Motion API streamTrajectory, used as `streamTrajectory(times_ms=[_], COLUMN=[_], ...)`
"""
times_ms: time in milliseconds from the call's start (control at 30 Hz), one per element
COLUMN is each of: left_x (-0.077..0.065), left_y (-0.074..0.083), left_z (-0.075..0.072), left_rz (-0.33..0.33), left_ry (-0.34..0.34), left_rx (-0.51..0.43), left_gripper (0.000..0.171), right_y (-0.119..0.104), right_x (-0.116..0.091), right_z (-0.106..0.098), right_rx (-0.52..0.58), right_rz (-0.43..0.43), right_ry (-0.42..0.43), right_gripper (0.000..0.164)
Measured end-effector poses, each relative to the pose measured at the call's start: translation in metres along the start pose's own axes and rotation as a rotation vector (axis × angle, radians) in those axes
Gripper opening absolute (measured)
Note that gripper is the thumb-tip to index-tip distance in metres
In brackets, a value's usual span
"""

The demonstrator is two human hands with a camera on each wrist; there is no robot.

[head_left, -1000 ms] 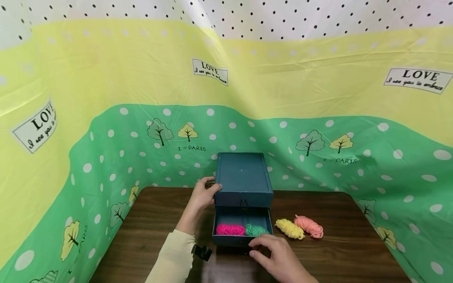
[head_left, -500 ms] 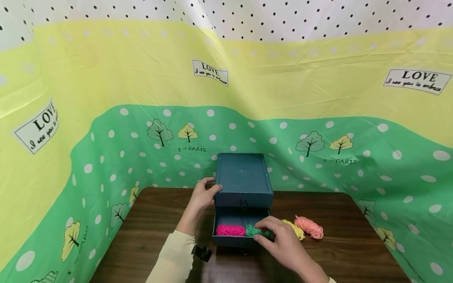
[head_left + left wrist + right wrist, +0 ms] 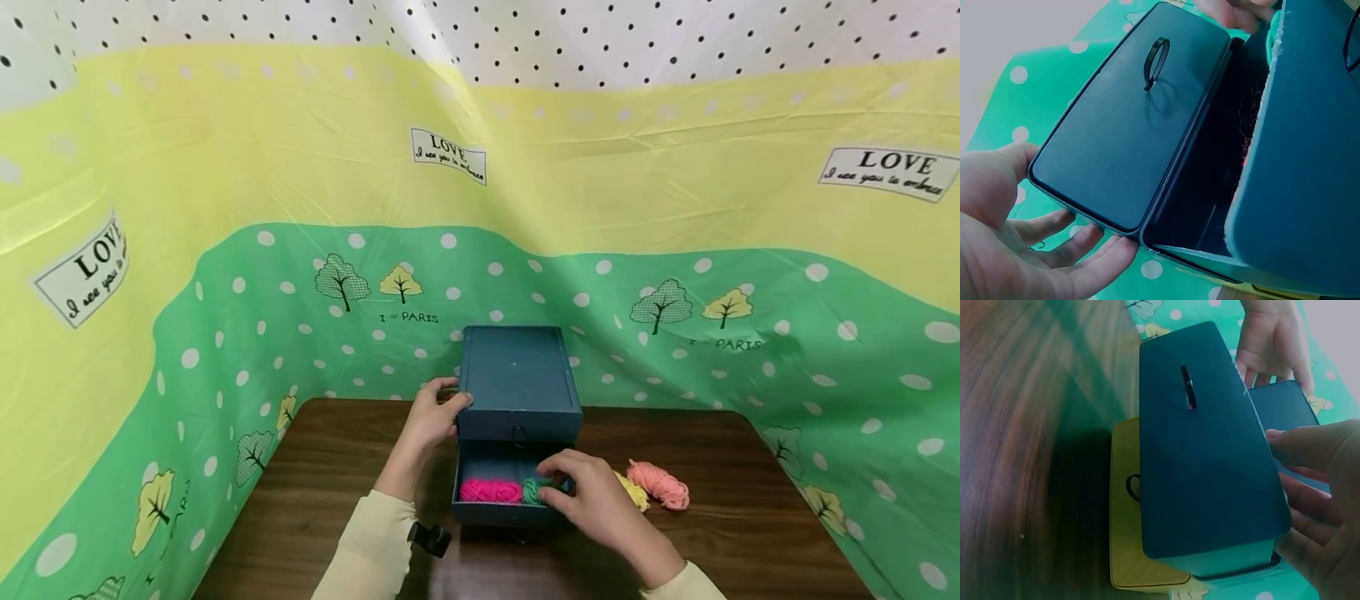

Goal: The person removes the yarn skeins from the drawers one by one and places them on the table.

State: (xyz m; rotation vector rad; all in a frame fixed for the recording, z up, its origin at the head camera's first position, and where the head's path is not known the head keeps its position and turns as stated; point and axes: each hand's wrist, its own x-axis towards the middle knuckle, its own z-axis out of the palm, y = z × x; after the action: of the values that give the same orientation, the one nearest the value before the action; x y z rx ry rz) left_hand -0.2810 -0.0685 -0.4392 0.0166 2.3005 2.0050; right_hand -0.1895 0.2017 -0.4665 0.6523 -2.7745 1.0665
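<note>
My left hand (image 3: 433, 417) holds the left side of a dark blue drawer box (image 3: 517, 367), thumb over its top edge and fingers along the side. Below the closed top drawer (image 3: 1122, 125), a second blue drawer (image 3: 502, 514) stands pulled out. Inside it lie a hot-pink yarn skein (image 3: 487, 492) and a teal yarn skein (image 3: 530, 493). My right hand (image 3: 596, 498) reaches over the drawer's right end, thumb and bent fingers apart about the teal skein and partly covering it. Contact with the skein is hard to make out.
Right of the box, on the brown wooden table (image 3: 712, 533), lie a yellow yarn skein (image 3: 633, 492), partly behind my right hand, and a coral one (image 3: 660, 485). A yellow lower drawer (image 3: 1125, 537) with a black loop sits beneath. Patterned cloth (image 3: 360, 350) hangs behind.
My right hand has moved from the open drawer's front edge up and over the teal skein. My left hand stays on the box, and the drawer has not visibly moved.
</note>
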Motion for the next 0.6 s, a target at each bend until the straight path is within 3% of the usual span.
streamTrajectory(times_ms=[400,600], left_x=[-0.001,0.001], left_y=[0.004,0.001], left_z=[0.0,0.001], left_rz=[0.001,0.006], left_ry=[0.003,0.006], left_rx=[-0.007,-0.001], left_gripper=[0.057,0.057], right_y=[0.006,0.011], right_x=[0.016,0.022], right_z=[-0.001,0.003], right_rx=[-0.025,-0.072], right_rz=[-0.098,-0.15], right_ry=[-0.124,-0.134], right_gripper=[0.017,0.009])
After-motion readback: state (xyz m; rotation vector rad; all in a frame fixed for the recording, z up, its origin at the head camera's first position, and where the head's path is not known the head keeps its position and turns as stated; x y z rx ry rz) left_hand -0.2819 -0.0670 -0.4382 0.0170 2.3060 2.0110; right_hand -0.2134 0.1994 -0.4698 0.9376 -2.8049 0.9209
